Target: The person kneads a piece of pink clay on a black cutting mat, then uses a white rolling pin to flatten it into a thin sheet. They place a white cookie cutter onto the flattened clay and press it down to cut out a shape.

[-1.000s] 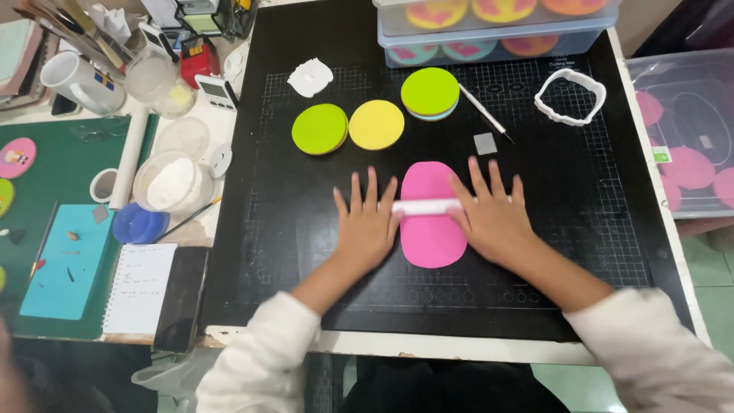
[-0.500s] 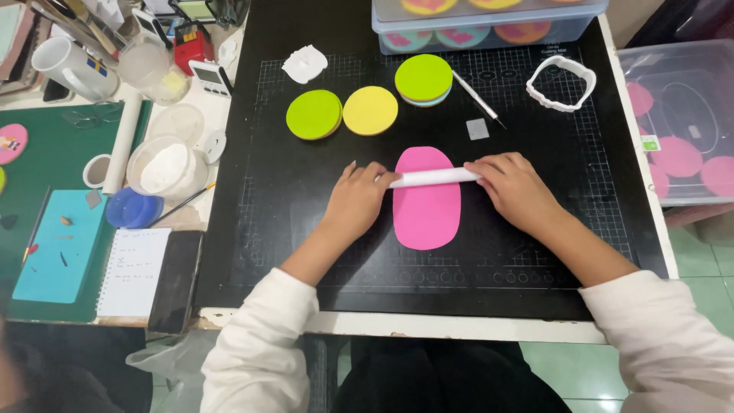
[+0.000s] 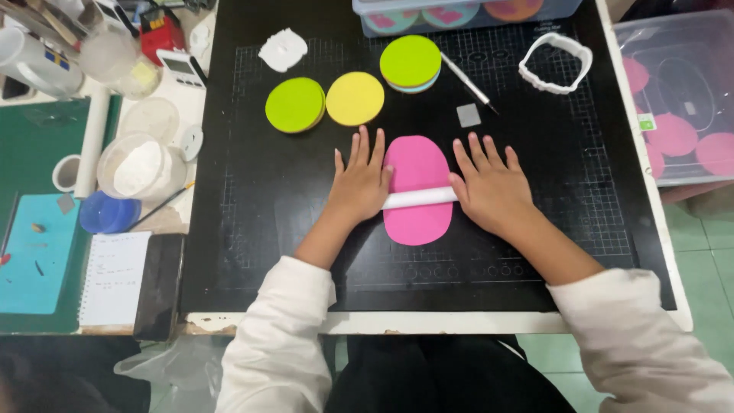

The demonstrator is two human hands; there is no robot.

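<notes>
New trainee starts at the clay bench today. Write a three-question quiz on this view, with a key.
1. True or false: both hands rest on the white roller.
2. What lies under the roller? A) a yellow disc B) a pink oval slab C) a white cutter
3. Fill in: the small grey square lies on the black ____.

Key
1. True. The left hand presses one end and the right hand the other, fingers spread flat.
2. B. The roller lies across the pink oval slab; the yellow disc and the white cutter lie farther up the black mat.
3. mat.
</notes>
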